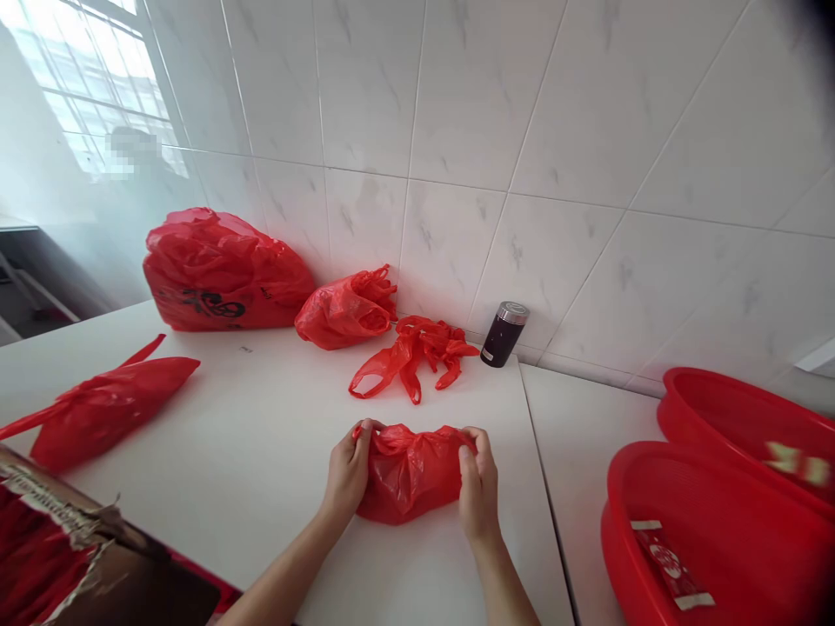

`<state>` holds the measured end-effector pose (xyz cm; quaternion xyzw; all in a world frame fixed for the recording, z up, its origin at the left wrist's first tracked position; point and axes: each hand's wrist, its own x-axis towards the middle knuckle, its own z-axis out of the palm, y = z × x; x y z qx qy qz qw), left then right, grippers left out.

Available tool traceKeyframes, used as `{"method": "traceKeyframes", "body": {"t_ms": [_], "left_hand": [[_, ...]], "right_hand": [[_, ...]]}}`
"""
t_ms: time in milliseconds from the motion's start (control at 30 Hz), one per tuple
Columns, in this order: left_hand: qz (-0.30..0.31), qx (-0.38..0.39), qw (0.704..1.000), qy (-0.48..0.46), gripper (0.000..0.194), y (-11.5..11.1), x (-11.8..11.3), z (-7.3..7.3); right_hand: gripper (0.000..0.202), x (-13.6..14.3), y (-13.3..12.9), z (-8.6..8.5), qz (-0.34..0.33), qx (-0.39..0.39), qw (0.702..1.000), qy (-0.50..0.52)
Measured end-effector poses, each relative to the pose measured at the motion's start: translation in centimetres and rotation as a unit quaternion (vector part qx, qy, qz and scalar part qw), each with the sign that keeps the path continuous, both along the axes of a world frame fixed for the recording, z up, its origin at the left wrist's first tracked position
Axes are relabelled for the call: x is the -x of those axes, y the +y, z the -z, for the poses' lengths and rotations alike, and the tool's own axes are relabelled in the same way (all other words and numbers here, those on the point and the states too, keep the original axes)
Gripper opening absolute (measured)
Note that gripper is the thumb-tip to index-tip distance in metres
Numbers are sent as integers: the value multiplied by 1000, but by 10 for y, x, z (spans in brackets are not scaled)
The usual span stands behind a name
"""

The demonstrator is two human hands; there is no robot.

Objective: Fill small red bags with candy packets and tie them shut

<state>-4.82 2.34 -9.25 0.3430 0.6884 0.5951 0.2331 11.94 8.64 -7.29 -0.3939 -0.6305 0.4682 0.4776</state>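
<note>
A bulging red plastic bag (414, 476) rests on the white table (261, 435) right in front of me, its top edge gathered between my hands. My left hand (350, 469) grips the bag's left upper corner, thumb and fingers closed on the film. On the opposite side my right hand (479, 482) pinches the right upper edge. What the bag holds inside is hidden. Just beyond it lies a loose heap of red plastic bags (424, 348) with handle loops showing.
Along the tiled wall stand a large red bag (225, 278), a smaller red bag (345, 309) and a dark tumbler (504, 335). Another red bag (117, 404) lies left, near a torn cardboard box (130, 565). Two red basins sit right; the nearer basin (626, 469) holds a red packet (671, 563).
</note>
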Motion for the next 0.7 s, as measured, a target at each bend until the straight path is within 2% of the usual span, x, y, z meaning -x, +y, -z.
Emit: {"method": "traceKeyframes", "body": {"t_ms": [133, 233, 333, 433, 567, 700], "left_hand": [[-20, 19, 1000, -11, 47, -2, -2, -5], [-44, 42, 998, -1, 49, -2, 4, -7], [-59, 70, 996, 22, 50, -1, 16, -6], [-57, 105, 991, 59, 49, -1, 29, -3], [-66, 158, 978, 115, 47, -5, 43, 1], [-94, 201, 965, 143, 42, -11, 61, 3]], "right_hand": [[22, 4, -5, -1, -36, -21, 989, -141], [12, 6, 2, 12, -5, -32, 962, -271], [14, 5, 11, 24, 36, -58, 928, -366], [15, 3, 15, 31, 37, -86, 909, -407], [16, 4, 15, 33, 20, -108, 899, -425], [25, 10, 12, 33, 47, -127, 883, -449]]}}
